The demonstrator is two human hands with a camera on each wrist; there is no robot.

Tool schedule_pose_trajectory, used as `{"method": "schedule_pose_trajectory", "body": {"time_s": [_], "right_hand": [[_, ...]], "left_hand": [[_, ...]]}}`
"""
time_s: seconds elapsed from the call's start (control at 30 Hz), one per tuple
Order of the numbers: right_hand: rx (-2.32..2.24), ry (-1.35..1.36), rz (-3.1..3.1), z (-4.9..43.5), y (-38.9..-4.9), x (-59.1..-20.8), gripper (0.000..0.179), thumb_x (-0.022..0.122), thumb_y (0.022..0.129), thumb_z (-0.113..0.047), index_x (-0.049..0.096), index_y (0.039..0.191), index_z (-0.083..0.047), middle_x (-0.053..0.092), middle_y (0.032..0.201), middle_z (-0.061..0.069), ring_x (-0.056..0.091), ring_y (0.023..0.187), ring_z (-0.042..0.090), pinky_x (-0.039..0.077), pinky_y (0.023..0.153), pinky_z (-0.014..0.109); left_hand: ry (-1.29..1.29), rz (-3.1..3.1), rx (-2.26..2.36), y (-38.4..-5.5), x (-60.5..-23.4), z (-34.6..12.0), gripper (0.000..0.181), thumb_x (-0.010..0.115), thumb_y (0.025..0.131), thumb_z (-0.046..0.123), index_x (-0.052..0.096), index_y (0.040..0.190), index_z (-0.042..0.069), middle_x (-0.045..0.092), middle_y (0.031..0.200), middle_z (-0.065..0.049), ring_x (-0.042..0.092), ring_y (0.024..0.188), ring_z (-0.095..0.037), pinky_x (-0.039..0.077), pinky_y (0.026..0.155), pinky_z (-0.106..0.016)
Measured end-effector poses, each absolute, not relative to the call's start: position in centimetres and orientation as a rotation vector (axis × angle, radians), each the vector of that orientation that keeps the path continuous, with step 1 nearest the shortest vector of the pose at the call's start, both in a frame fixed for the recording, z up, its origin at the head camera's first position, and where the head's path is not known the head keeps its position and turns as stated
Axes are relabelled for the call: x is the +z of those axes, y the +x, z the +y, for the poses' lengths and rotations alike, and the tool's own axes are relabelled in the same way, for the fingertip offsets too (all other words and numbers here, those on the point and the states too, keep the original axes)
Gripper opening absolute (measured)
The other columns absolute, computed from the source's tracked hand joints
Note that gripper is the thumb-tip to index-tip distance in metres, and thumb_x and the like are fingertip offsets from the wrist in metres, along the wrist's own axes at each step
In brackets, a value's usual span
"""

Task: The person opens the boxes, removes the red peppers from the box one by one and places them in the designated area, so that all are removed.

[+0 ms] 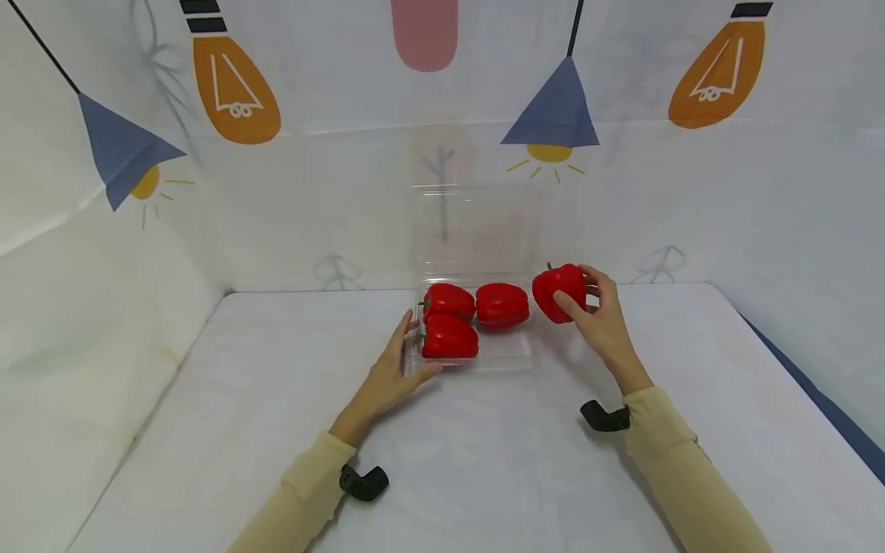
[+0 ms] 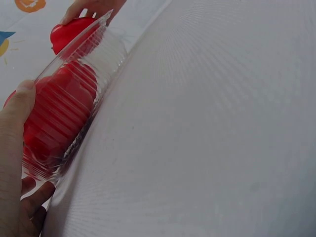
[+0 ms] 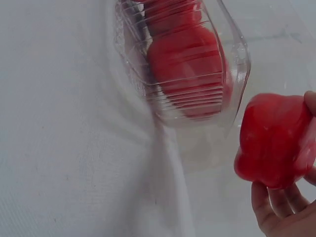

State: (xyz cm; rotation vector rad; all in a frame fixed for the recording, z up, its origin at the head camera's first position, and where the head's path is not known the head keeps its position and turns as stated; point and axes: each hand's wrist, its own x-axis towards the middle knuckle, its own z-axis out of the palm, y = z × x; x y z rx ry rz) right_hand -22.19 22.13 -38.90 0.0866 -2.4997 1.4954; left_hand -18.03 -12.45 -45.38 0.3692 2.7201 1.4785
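Several red bell peppers are in view. Three of them, one being the front bell pepper, lie on their sides in a clear plastic clamshell box whose lid stands raised behind it. My right hand holds another bell pepper between thumb and fingers, in the air just right of the box, its green stem upward. At the box's front left corner, my left hand rests with fingers spread along the left side and the thumb touching the front rim.
The box stands on a white-covered table near its back edge. Behind it hangs a pale cloth backdrop printed with lamps and bulbs. Black curved pieces stick out by both sleeve cuffs.
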Motion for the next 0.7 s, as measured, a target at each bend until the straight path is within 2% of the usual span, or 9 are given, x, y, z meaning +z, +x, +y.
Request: {"method": "schedule_pose_trajectory", "body": {"time_s": [0.33,0.5,0.7], "right_hand": [[1.481,-0.004,-2.492,22.46,-22.22,-39.39,0.073,0.061,0.089,-0.040,0.025,0.147,-0.017,0.035,0.141,0.012,0.035,0.126,0.028,0.042,0.091,0.036],[1.476,-0.088,-2.493,22.66,-22.29,-39.60,0.075,0.061,0.088,-0.042,0.024,0.147,-0.015,0.034,0.140,0.012,0.034,0.126,0.026,0.044,0.091,0.034],[1.475,-0.126,-2.500,22.74,-22.39,-39.73,0.077,0.063,0.087,-0.044,0.024,0.146,-0.014,0.033,0.141,0.012,0.033,0.127,0.027,0.047,0.094,0.044]], "left_hand": [[0.367,2.706,1.493,-17.96,-45.35,-12.46,0.101,0.068,0.077,0.057,0.002,0.151,0.036,0.029,0.153,0.007,0.033,0.140,-0.024,0.031,0.109,-0.057],[0.369,2.709,1.489,-17.96,-45.45,-12.47,0.101,0.068,0.077,0.057,0.001,0.150,0.038,0.029,0.153,0.007,0.033,0.140,-0.023,0.031,0.109,-0.057],[0.378,2.718,1.489,-17.94,-45.40,-12.46,0.100,0.068,0.078,0.057,0.000,0.149,0.041,0.030,0.152,0.007,0.035,0.139,-0.022,0.032,0.109,-0.056]]}}
